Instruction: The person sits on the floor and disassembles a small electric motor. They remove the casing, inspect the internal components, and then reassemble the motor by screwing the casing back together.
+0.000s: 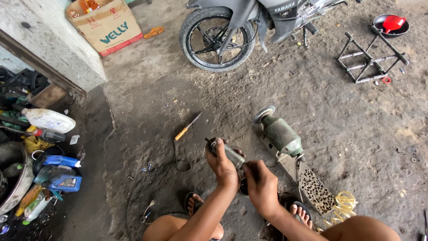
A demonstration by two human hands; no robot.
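Both hands grip one grey metal cylinder above the dirt floor — the left hand wraps its upper part, the right hand closes over its lower end, hiding it. A green bench grinder lies just beside them — a screwdriver lies farther left.

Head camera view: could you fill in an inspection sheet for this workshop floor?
Surface: bare, dirty concrete floor, dark stains.
Job's things: grey metal cylinder part held in both hands; green bench grinder lying beside them.
Clutter: screwdriver with orange handle, blue oil bottles, white jug, cardboard box.
Hands: left hand wrapped round the part; right hand at its lower end.
Cables: thin wire looping on the floor; yellow coiled hose.
Surroundings: motorcycle, metal frame stand, black pan with red funnel.
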